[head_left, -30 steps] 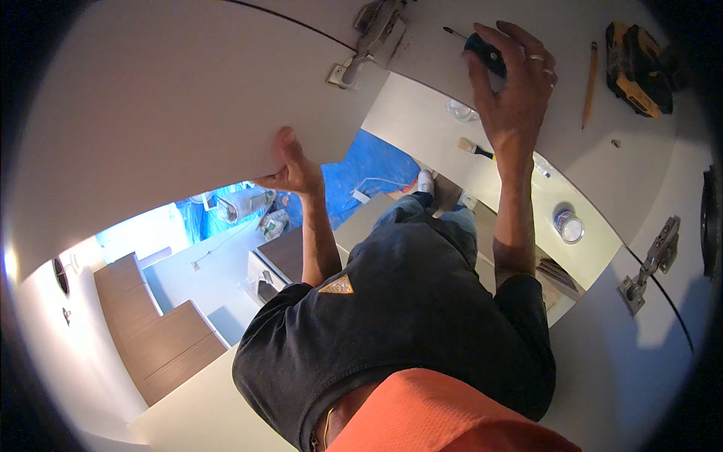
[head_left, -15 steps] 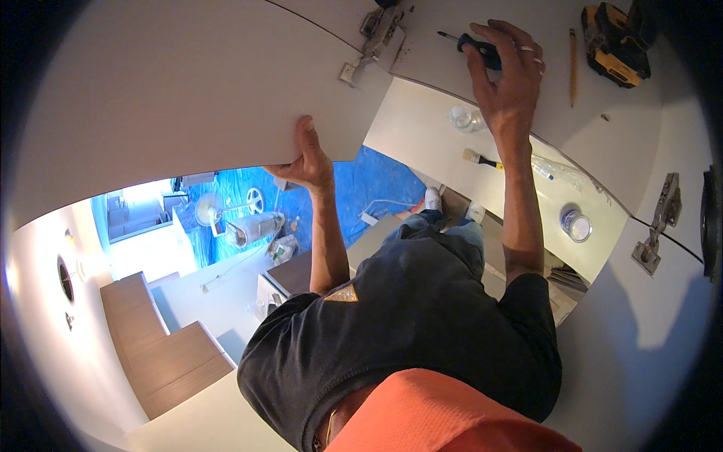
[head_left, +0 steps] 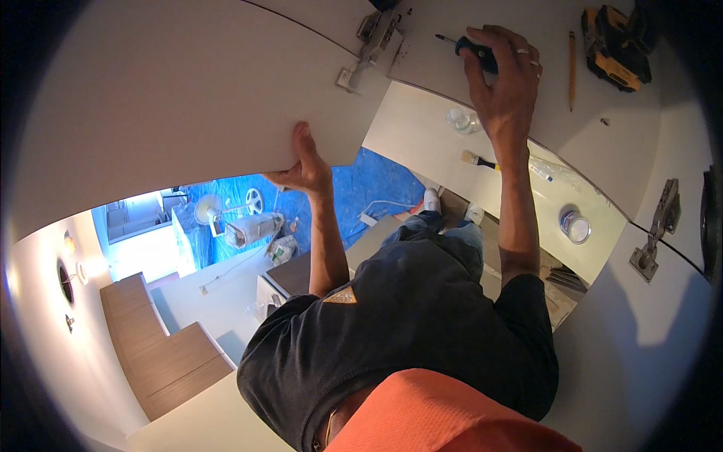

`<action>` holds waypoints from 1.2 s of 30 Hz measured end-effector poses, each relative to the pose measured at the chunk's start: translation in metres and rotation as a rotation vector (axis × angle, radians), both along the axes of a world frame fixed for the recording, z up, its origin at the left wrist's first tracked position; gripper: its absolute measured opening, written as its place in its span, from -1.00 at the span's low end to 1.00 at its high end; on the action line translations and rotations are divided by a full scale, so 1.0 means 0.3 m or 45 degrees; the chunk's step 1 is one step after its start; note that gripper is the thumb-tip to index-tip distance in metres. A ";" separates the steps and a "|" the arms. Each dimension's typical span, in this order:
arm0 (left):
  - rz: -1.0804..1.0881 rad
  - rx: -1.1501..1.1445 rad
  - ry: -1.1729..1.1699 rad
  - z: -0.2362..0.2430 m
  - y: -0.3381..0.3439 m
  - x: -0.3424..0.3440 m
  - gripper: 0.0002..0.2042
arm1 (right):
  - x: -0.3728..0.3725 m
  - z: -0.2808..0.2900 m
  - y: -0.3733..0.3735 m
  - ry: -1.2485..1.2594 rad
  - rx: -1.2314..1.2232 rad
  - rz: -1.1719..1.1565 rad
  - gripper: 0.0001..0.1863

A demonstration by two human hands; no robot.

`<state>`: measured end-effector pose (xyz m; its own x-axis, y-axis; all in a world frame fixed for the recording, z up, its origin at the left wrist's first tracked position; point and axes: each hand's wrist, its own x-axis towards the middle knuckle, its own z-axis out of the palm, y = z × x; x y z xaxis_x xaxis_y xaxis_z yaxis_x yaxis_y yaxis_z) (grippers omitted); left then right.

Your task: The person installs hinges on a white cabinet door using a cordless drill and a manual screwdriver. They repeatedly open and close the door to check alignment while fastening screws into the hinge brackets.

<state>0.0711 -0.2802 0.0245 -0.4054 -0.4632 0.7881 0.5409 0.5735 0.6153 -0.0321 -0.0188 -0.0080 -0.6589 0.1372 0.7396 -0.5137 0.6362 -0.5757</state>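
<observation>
My left hand (head_left: 305,169) grips the lower edge of a pale cabinet door (head_left: 188,90). Its thumb lies on the door's face, and the other fingers are hidden behind it. Over the cabinet's pale inner panel, my right hand (head_left: 506,83) holds a small screwdriver (head_left: 476,56) by its dark handle, between thumb and fingers. The thin metal shaft points left, toward the metal door hinge (head_left: 376,36). A small hinge plate (head_left: 346,78) juts from the door's side, apart from both hands.
A pencil (head_left: 572,71) and a yellow-black battery pack (head_left: 616,49) lie right of my right hand. Below are a clear jar (head_left: 463,120), a paintbrush (head_left: 479,160) and a can (head_left: 575,225) on a pale counter. A second hinge (head_left: 657,226) sticks out at right. Blue sheeting covers the floor.
My right hand and the screwdriver sit slightly lower and farther left in view. My left hand keeps its hold on the door, with little shift.
</observation>
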 end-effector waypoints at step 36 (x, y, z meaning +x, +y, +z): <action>0.269 0.227 -0.098 -0.077 -0.023 0.099 -0.39 | -0.016 0.067 0.004 -0.256 0.032 0.395 -0.70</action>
<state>0.1007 -0.2872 0.0015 -0.3407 -0.6723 0.6573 0.3691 0.5473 0.7511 -0.0369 -0.0176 0.0120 -0.7987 -0.1085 0.5919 -0.5628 0.4827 -0.6710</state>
